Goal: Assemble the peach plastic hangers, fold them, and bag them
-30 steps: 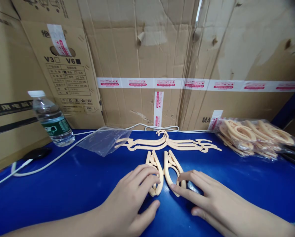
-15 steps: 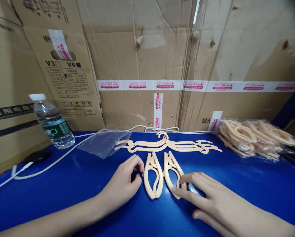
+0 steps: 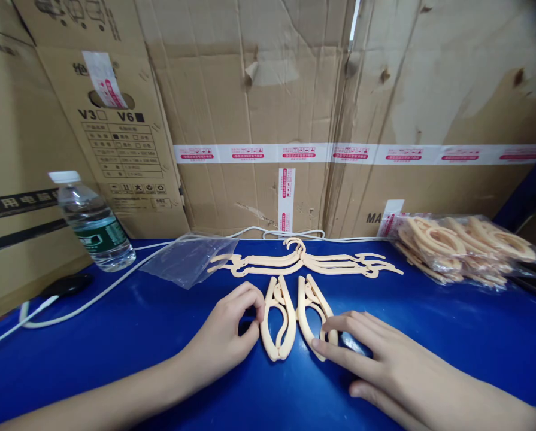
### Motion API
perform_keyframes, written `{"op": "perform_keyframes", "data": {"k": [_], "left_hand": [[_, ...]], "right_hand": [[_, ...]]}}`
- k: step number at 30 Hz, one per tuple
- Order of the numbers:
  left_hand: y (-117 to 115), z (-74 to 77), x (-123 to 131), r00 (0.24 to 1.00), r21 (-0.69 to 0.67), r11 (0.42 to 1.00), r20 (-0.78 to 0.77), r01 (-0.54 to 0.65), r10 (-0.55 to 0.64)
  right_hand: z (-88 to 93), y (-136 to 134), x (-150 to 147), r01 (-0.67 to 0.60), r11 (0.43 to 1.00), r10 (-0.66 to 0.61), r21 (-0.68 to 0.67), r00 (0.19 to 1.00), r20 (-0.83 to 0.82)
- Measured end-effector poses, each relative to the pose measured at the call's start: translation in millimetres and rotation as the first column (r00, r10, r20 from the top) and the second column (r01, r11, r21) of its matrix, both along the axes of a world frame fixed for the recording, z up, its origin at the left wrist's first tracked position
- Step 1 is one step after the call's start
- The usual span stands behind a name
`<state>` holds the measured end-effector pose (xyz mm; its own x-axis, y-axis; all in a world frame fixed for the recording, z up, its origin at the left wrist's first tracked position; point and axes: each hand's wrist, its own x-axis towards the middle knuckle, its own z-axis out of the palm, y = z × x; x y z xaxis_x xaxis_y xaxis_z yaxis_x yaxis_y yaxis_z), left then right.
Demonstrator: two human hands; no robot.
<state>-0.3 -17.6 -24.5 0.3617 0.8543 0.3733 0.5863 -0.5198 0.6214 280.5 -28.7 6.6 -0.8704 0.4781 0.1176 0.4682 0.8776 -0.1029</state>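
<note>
Two folded cream plastic hangers lie side by side on the blue tabletop. My left hand (image 3: pixel 232 323) curls at the edge of the left folding hanger (image 3: pixel 289 335), its fingertips and thumb closed at that side. My right hand (image 3: pixel 375 356) is open, with its fingers extended over the lower right part of the right folding hanger (image 3: pixel 302 314) and its thumb apart. Behind them, several unfolded cream hangers (image 3: pixel 272 261) lie stacked with their hooks pointing away from me.
Clear plastic bags of folded hangers (image 3: pixel 465 248) are piled at the right. An empty clear bag (image 3: pixel 178 260) lies left of the unfolded hangers. A water bottle (image 3: pixel 99 230), a black device (image 3: pixel 67 285) and a white cable (image 3: pixel 101 294) occupy the left. Cardboard (image 3: pixel 250 197) walls the back.
My left fingertips have closed in slightly against the left folding hanger's edge. My right hand has barely moved, and the hangers stay in place.
</note>
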Motion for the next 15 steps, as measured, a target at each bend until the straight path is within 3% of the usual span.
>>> {"op": "perform_keyframes", "data": {"k": [9,15], "left_hand": [[0,2.6,0,0.999,-0.023,0.999,0.025,-0.026,0.026],[11,1.8,-4,0.977,-0.175,0.98,0.173,-0.097,0.127]], "right_hand": [[0.1,-2,2,0.002,1.0,-0.002,0.014,1.0,-0.012],[0.2,-1,5,0.002,0.998,0.0,0.063,0.999,-0.041]]}}
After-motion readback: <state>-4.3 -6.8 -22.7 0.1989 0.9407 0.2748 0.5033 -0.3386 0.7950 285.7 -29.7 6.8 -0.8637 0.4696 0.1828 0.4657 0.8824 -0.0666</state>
